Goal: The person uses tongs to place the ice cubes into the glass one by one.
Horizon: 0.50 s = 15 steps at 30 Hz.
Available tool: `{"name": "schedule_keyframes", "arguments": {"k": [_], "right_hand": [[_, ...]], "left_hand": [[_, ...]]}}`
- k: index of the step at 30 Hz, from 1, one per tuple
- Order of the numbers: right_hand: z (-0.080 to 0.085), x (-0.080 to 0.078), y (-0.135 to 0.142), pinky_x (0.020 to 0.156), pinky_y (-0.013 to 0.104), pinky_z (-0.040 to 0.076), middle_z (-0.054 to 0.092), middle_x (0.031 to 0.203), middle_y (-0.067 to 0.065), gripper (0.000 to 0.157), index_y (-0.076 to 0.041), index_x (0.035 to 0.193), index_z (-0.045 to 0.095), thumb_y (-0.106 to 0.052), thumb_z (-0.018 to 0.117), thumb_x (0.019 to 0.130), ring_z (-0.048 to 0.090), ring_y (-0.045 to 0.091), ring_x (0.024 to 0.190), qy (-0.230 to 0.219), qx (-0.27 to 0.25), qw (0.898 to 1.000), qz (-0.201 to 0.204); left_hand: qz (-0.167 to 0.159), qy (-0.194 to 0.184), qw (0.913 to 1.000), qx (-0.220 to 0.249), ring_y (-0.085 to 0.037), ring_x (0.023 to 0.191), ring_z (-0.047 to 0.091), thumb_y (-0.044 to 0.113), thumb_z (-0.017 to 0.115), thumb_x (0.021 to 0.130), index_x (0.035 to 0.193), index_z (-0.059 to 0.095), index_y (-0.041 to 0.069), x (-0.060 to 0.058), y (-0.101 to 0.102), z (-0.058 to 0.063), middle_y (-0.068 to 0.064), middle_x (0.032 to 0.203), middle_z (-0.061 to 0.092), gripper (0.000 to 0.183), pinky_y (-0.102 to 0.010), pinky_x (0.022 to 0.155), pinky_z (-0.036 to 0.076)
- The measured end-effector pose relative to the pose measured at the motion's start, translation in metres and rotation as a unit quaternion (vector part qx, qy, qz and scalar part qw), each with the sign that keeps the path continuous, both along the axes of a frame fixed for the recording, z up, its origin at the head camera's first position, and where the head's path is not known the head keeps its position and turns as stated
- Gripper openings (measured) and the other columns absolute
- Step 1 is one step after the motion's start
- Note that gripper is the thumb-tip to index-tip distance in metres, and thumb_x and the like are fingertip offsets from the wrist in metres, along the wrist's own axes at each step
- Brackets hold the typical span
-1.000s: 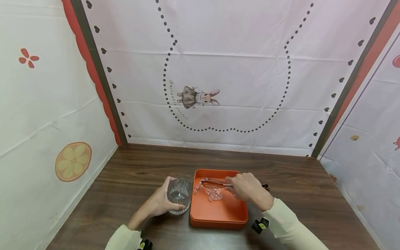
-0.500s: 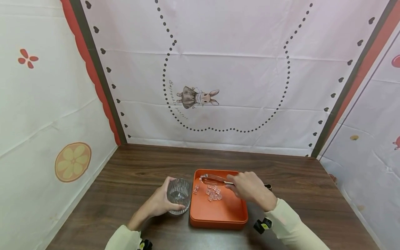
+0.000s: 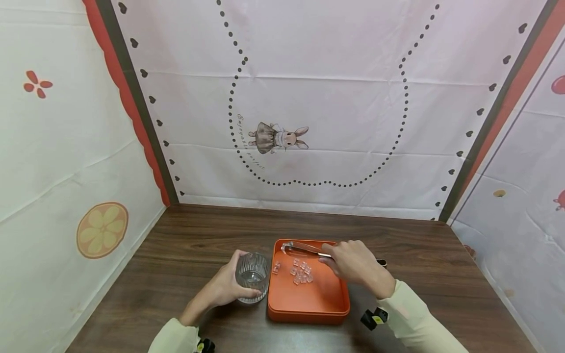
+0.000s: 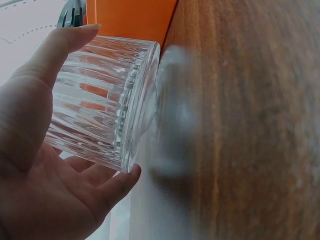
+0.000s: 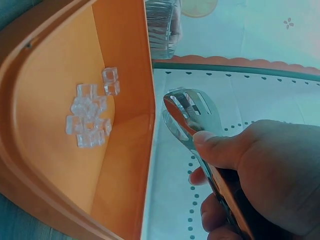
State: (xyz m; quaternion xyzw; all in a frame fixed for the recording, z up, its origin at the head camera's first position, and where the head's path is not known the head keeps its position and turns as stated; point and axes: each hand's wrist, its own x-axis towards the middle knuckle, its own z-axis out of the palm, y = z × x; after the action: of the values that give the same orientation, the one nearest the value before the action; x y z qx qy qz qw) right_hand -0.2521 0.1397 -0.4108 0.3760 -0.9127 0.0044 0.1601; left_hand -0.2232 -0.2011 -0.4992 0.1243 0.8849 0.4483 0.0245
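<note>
My left hand (image 3: 226, 284) holds a clear ribbed glass tumbler (image 3: 253, 274) on the table, thumb on the near side and fingers behind. In the left wrist view the tumbler (image 4: 102, 100) has nothing visible inside. My right hand (image 3: 356, 264) grips metal tongs (image 5: 212, 172), thumb on top; their slotted heads are nearly together with a clear glint between them. In the head view, the tongs reach over the far left part of an orange tray (image 3: 309, 313). Clear ice-like cubes (image 5: 89, 117) lie clustered in the tray, with a pair (image 5: 111, 81) apart by its wall.
The tumbler stands close beside the tray's left wall. Beyond the right wrist, a small dark loop (image 3: 381, 263) shows. The brown wooden table (image 3: 212, 223) ends at a printed white cloth wall (image 3: 326, 122) at the back, with more cloth at both sides.
The tongs have moved away from the cube cluster toward the tray's far edge, and my right hand has shifted slightly right. My left hand and the tumbler have stayed put.
</note>
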Motion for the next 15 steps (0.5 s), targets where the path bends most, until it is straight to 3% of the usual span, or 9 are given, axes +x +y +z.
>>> {"name": "schedule_keyframes", "arguments": {"k": [15], "right_hand": [[0.0105,0.0040,-0.0065,0.040,0.026,0.027,0.034,0.049,-0.009,0.017,-0.019,0.089,0.059,-0.034,0.065,0.095,0.031,0.007,0.039,0.009,-0.013,0.999,0.028]], "left_hand": [[-0.001,-0.005,1.0000,0.001,-0.018,0.094,0.061,0.036,0.095,0.061,0.134,0.037,0.012,0.0001,0.0001,0.0014,-0.006,0.103,0.065,0.096,-0.040,0.085,0.048]]}}
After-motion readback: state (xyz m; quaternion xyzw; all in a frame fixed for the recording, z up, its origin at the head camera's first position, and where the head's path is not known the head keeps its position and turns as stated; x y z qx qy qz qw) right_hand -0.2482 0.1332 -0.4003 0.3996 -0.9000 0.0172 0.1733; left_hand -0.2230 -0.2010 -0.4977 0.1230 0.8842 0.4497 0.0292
